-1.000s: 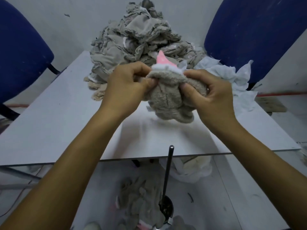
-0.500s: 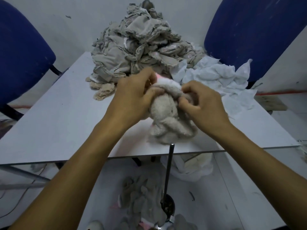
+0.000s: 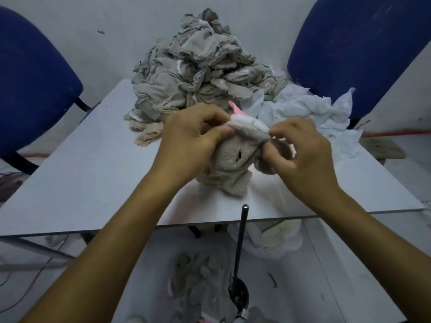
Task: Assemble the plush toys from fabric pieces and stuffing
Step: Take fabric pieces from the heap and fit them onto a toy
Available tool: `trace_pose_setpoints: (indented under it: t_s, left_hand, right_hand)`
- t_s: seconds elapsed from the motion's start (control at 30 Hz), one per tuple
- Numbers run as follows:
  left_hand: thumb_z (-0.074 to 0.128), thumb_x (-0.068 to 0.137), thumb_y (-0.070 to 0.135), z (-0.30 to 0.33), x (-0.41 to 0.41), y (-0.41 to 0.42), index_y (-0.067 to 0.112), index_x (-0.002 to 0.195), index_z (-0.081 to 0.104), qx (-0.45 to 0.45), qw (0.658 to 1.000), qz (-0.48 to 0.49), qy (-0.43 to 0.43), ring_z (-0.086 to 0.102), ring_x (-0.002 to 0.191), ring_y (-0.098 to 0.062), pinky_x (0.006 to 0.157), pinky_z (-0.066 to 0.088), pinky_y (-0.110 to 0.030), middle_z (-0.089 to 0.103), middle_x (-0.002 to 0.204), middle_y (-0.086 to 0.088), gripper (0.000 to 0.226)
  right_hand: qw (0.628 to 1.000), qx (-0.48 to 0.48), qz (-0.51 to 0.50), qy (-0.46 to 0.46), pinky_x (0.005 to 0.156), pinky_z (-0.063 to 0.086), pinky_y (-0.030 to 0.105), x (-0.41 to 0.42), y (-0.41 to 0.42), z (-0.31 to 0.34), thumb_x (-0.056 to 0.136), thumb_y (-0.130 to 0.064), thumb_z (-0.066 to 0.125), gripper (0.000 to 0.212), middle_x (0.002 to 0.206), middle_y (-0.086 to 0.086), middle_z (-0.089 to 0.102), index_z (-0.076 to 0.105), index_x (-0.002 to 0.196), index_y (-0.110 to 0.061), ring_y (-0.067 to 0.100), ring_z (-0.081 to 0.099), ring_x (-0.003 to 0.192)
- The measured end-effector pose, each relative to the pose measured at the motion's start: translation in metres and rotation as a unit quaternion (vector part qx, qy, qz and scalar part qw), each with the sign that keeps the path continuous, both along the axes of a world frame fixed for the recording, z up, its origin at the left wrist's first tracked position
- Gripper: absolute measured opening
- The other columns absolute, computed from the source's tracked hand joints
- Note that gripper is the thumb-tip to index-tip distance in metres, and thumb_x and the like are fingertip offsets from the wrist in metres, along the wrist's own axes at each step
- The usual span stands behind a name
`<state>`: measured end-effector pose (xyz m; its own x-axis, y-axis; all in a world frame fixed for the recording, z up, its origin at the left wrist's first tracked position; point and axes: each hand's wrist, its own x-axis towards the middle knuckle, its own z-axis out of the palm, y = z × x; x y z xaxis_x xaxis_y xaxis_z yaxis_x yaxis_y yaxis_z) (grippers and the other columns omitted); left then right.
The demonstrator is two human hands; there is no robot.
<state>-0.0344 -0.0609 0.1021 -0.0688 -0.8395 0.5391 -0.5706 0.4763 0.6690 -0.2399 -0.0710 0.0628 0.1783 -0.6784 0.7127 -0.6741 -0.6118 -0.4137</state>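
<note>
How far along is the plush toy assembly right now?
Done, apparently: several grey fabric pieces lie on the floor. In hand: left hand and right hand both grip one fuzzy beige plush skin at its white-and-pink edge. Left: the tall heap of beige fabric skins on the table.

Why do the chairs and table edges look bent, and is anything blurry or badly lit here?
Head view: the wide-angle lens bows the table edges and leans both blue chairs outward. The right hand is slightly motion-blurred at the fingers; the left hand and plush toy look sharper. Lighting is soft and dim, with a bright patch on the table under the toy.
</note>
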Motion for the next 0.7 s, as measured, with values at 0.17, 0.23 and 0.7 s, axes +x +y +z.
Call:
trace_pose_setpoints:
  t_s: [0.17,0.23,0.7]
  left_hand:
    - [0.073,0.084,0.011,0.000,-0.002,0.000,0.021,0.085,0.070,-0.016,0.999,0.018,0.026,0.061,0.079,-0.007,0.073,0.049,-0.024,0.064,0.084,0.014,0.010]
    - [0.072,0.083,0.016,0.004,-0.002,-0.001,0.023,0.084,0.069,-0.019,0.999,0.004,0.033,0.061,0.077,-0.003,0.071,0.049,-0.020,0.065,0.082,0.015,0.008]
    - [0.066,0.090,0.012,0.004,-0.004,-0.002,0.019,0.085,0.063,0.012,0.999,0.008,0.032,0.055,0.079,-0.011,0.072,0.044,-0.029,0.061,0.081,0.011,0.009]
  right_hand:
    - [0.999,0.013,0.031,-0.009,0.073,0.039,0.024,0.004,0.001,0.000,0.090,-0.011,0.064,0.016,0.095,-0.001,0.058,0.068,0.104,-0.006,0.023,0.056,0.087]
    - [0.998,-0.049,0.020,-0.042,0.071,0.041,0.023,0.005,0.002,0.003,0.093,-0.015,0.060,0.014,0.094,-0.007,0.055,0.066,0.102,-0.007,0.017,0.053,0.084]
    - [0.996,0.000,0.043,-0.074,0.061,0.036,0.009,0.012,-0.003,-0.004,0.102,-0.029,0.041,0.018,0.079,-0.017,0.049,0.052,0.106,-0.015,0.004,0.053,0.077]
